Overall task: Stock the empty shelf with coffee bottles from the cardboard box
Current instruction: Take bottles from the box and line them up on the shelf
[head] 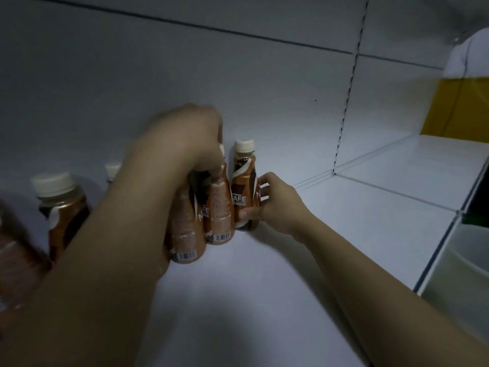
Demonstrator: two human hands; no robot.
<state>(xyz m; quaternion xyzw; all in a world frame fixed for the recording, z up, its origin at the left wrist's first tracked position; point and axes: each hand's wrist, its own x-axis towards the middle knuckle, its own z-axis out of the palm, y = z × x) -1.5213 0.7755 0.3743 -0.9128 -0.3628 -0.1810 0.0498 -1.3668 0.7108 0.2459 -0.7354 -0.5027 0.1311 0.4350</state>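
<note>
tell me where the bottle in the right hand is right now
In the head view the bottle stands upright at the centre of the white shelf, right hand gripping its right side, just right of the bottles under the left hand.

- A yellow panel stands at the far right, at the back of the neighbouring bay.
- A slotted upright strip runs down the pale back wall.
- A dark green patch shows at the right edge.
- A pale translucent bin sits lower right.

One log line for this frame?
left hand: gripping bottles | right hand: on rightmost bottle | bottles on shelf | stocking ongoing
</note>
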